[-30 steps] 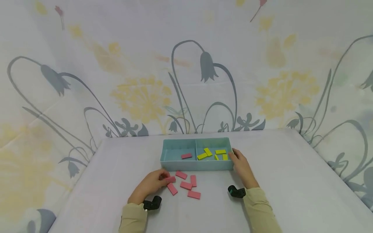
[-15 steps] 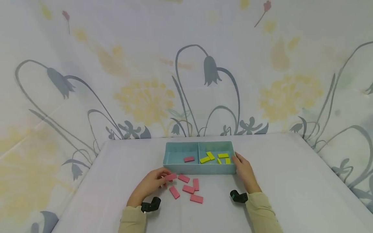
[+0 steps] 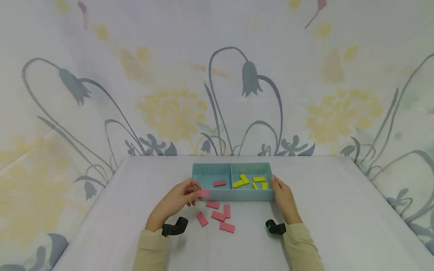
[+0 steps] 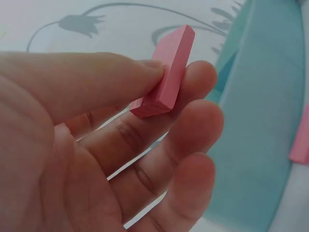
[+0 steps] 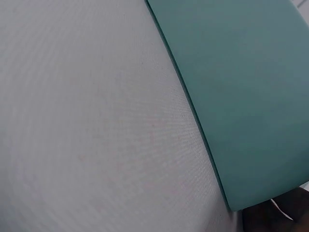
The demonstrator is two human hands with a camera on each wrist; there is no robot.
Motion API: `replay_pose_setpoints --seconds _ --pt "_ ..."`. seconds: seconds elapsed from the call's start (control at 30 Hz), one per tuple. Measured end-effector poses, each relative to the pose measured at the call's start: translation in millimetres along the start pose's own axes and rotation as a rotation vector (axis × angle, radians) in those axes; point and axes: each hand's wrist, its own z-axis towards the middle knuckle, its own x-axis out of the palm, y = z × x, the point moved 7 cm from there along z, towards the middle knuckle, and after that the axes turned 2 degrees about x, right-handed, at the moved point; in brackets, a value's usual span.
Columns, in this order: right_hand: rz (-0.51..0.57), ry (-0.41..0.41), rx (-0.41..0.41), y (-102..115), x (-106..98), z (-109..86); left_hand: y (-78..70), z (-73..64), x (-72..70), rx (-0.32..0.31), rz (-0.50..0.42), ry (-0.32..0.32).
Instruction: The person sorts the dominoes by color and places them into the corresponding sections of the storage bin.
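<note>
My left hand (image 3: 177, 198) pinches a pink rectangular block (image 4: 170, 67) between thumb and index finger, over the front left edge of a light blue two-part box (image 3: 234, 195). In the left wrist view the block stands tilted, and the other fingers curl loosely below it. One pink block lies in the box's left compartment; several yellow blocks (image 3: 259, 179) lie in the right one. At the box's right end, my right hand (image 3: 284, 197) holds the side wall. The right wrist view shows the box's front wall (image 5: 241, 96) and only a dark bit of that hand.
Several loose pink blocks (image 3: 218, 216) lie on the white table (image 3: 251, 244) in front of the box, two of them touching. A flower-patterned cloth (image 3: 162, 75) hangs behind the table.
My left hand has lifted the pink block off the table and moved it up and forward to the box's front left rim. The right hand stays on the box.
</note>
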Motion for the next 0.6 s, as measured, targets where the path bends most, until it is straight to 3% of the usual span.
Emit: replay_pose_setpoints --seconds 0.13,0.2,0.37,0.6 --pt "0.012 0.004 -0.003 3.1 0.3 2.2 -23.4 2.4 -6.3 0.007 -0.025 -0.042" --pt "0.016 0.005 -0.001 3.8 0.4 3.2 -25.8 5.8 -7.7 0.01 -0.047 -0.057" --pt "0.02 0.001 0.009 2.3 1.4 4.1 -3.7 16.7 -6.5 -0.011 -0.094 -0.119" --pt "-0.004 -0.011 -0.014 -1.1 -0.5 3.3 27.5 24.5 -5.0 -0.049 -0.038 -0.277"
